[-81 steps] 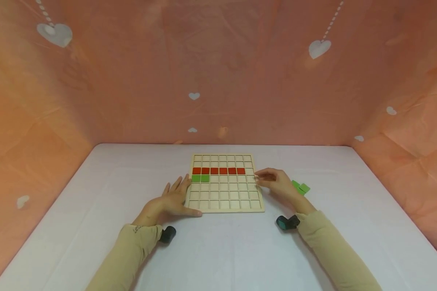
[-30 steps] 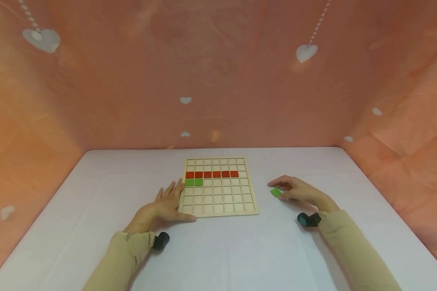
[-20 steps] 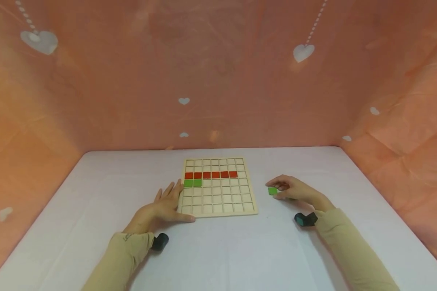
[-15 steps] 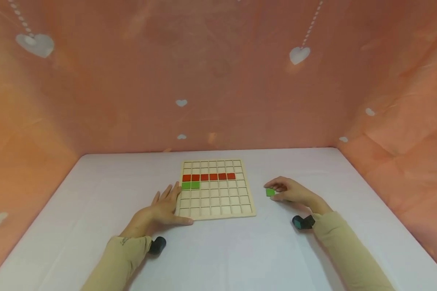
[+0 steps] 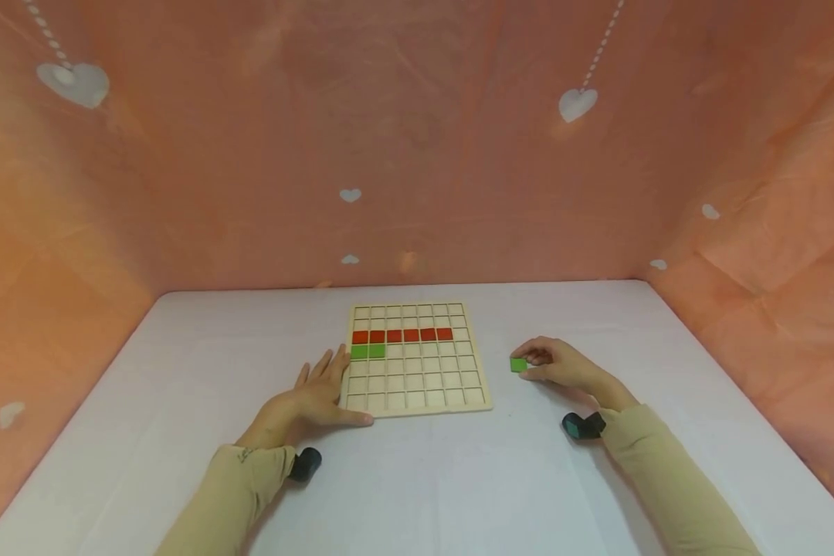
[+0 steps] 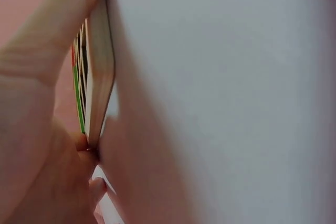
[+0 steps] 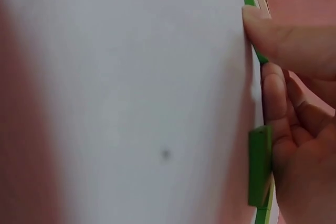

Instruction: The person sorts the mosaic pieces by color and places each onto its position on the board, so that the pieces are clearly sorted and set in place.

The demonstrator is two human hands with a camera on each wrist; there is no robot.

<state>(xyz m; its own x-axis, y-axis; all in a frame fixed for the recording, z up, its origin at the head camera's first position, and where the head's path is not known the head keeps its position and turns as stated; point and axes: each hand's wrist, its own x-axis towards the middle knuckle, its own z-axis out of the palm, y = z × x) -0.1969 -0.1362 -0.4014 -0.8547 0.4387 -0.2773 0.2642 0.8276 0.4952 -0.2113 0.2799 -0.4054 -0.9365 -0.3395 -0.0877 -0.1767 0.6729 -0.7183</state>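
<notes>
Your left hand is spread wide, its straight fingers touching one side of the wooden grid board, while your right hand pinches one green tile between thumb and fingertips.

From the left of the frame, a pale heart shows on the orange-pink backdrop at upper left. Below, at lower left, your beige left sleeve runs up to a black wrist device. Your left fingertips meet the board's left edge, and your thumb lies along its near left corner.

At the centre of the frame the board lies flat on the white table. Six red tiles fill its third row from the top, starting at the left and leaving the rightmost cell bare. Two green tiles in the grid sit side by side at the left end of the row below.

Right of centre, your held tile is beside the board, apart from it; you cannot tell whether it touches the table. In the right wrist view, a loose green tile lies beneath your palm at lower right, overlapping another green piece. Your right sleeve fills the lower right of the head view.
</notes>
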